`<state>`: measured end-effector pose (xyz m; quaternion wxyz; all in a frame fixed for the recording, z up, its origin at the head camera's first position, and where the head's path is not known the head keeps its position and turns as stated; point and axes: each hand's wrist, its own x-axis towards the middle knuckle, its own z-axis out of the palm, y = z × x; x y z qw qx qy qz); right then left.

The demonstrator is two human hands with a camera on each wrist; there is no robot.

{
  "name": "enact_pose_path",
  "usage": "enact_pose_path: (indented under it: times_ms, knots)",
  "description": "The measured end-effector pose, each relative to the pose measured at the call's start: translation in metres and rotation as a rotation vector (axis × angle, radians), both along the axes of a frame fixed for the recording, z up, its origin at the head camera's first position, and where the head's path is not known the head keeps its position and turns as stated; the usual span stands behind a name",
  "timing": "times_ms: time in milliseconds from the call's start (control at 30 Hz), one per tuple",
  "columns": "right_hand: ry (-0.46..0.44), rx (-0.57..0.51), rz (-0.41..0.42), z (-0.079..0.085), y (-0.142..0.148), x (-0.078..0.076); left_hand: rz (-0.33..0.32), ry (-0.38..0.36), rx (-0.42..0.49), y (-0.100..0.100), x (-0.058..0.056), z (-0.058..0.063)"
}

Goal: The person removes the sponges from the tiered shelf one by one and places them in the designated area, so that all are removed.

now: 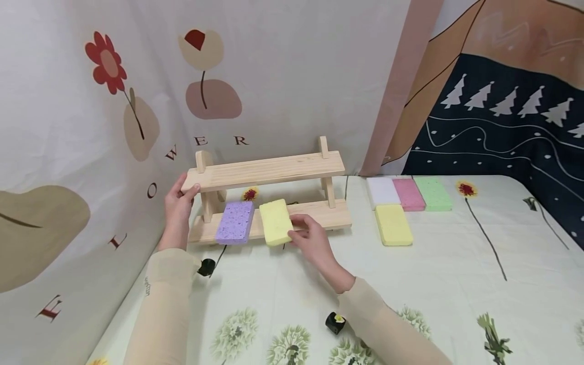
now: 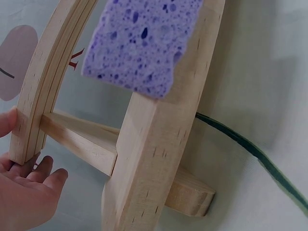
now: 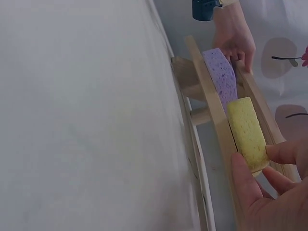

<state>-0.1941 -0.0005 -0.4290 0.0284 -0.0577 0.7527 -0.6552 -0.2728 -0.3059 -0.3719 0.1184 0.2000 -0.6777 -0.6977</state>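
A two-tier wooden shelf (image 1: 274,170) stands against the back wall. My left hand (image 1: 177,213) grips the left end of its upper board, thumb on top and fingers beneath, as the left wrist view shows. On the lower board a purple sponge (image 1: 234,223) leans upright toward the left. Right of it, a yellow sponge (image 1: 276,222) stands tilted at the lower board. My right hand (image 1: 315,246) pinches this yellow sponge at its lower right edge between thumb and fingers. In the right wrist view the yellow sponge (image 3: 248,132) is beside the purple sponge (image 3: 220,77).
To the right on the cloth lie a white sponge (image 1: 383,191), a pink sponge (image 1: 409,194), a green sponge (image 1: 432,193) and a second yellow sponge (image 1: 394,225). A small black object (image 1: 335,323) sits near my right forearm, another black object (image 1: 207,267) by my left sleeve.
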Motion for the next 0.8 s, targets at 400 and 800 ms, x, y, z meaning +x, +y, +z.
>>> enact_pose_path:
  times_ms: [400,800]
  knots:
    - [0.003,-0.038,-0.025,0.006,0.034,-0.002,0.003,-0.005,0.007,-0.001,0.0,0.001]
    - [-0.026,-0.012,-0.036,0.019,0.075,-0.001,-0.004,-0.002,0.01,0.0,0.0,0.0]
